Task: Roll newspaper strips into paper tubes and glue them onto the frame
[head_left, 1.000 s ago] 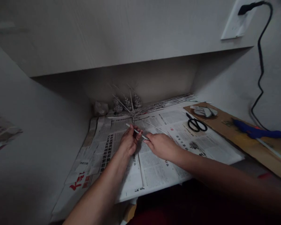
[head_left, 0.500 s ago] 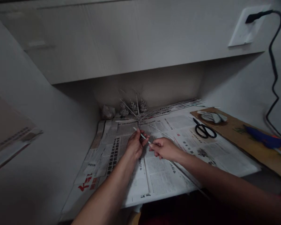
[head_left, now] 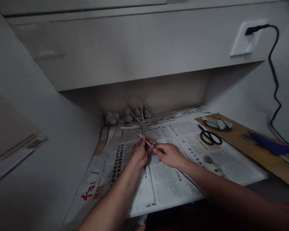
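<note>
A thin rolled-paper stick point(head_left: 148, 143) runs between my hands over the newspaper point(head_left: 163, 183). My left hand point(head_left: 140, 153) pinches it near its upper end, thumb on top. Close beside it, my right hand point(head_left: 170, 155) grips the same stick between thumb and fingers. Its tail seems to pass under my right forearm toward the table's front edge. Just beyond my fingertips, several paper sticks cross at a small joined centre point(head_left: 143, 124) and spread outward.
Behind lie a bundle of paper sticks point(head_left: 183, 113), three woven cone-like pieces point(head_left: 138, 114) and a crumpled clear bag point(head_left: 112, 118). To the right are black scissors point(head_left: 210, 137) and a cardboard sheet point(head_left: 240, 136) bearing a blue glue gun point(head_left: 267, 143). A low cabinet panel point(head_left: 139, 48) overhangs the back.
The camera view has tilted up slightly. My right hand's fingers sit closer to my left hand's, so less of the stick shows between them. Both hands still hold it.
</note>
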Available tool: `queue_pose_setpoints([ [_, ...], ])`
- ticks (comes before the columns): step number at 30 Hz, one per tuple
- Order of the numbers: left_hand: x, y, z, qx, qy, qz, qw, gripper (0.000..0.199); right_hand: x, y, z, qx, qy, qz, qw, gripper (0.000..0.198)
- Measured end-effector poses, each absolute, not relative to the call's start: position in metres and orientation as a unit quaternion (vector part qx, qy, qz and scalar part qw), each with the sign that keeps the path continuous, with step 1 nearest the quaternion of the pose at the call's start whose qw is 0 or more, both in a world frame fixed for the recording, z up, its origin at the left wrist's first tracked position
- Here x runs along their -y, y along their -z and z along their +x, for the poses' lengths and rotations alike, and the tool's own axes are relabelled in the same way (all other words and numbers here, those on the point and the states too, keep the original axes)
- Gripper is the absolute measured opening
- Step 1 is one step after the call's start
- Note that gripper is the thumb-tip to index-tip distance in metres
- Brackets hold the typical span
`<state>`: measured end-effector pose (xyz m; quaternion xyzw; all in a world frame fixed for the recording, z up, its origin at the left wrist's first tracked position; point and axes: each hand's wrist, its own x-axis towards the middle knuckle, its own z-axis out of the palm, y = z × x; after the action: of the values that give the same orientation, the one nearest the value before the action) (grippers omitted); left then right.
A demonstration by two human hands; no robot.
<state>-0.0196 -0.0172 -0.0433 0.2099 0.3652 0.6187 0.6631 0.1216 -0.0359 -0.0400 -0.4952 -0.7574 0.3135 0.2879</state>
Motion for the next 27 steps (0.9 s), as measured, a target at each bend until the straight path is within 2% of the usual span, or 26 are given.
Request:
queue_pose_setpoints([
  [6, 0.018, 0.043, -0.021, -0.352, -0.614, 0.210, 0.674, 0.023, 0.033, 0.043, 0.117, 0.644, -0.509, -0.493, 0.288, 0.029],
  [10, 0.018, 0.045, -0.022, -0.326, -0.607, 0.221, 0.690, 0.023, 0.038, 0.037, 0.118, 0.516, -0.701, -0.413, 0.267, 0.032],
  [12, 0.017, 0.045, -0.022, -0.327, -0.612, 0.218, 0.686, 0.023, 0.041, 0.035, 0.120, 0.541, -0.682, -0.416, 0.264, 0.035],
  [17, 0.018, 0.039, -0.021, -0.353, -0.625, 0.211, 0.663, 0.020, 0.048, 0.034, 0.125, 0.749, -0.353, -0.468, 0.309, 0.028],
  [19, 0.020, 0.037, -0.021, -0.353, -0.620, 0.211, 0.668, 0.019, 0.048, 0.035, 0.125, 0.736, -0.389, -0.463, 0.306, 0.030],
  [23, 0.021, 0.035, -0.023, -0.345, -0.619, 0.198, 0.677, 0.018, 0.045, 0.038, 0.122, 0.557, -0.676, -0.404, 0.264, 0.036],
  [25, 0.021, 0.035, -0.022, -0.341, -0.623, 0.200, 0.675, 0.017, 0.043, 0.040, 0.122, 0.541, -0.689, -0.404, 0.262, 0.036],
  [27, 0.019, 0.037, -0.022, -0.341, -0.629, 0.204, 0.669, 0.018, 0.042, 0.041, 0.122, 0.604, -0.594, -0.448, 0.286, 0.032],
])
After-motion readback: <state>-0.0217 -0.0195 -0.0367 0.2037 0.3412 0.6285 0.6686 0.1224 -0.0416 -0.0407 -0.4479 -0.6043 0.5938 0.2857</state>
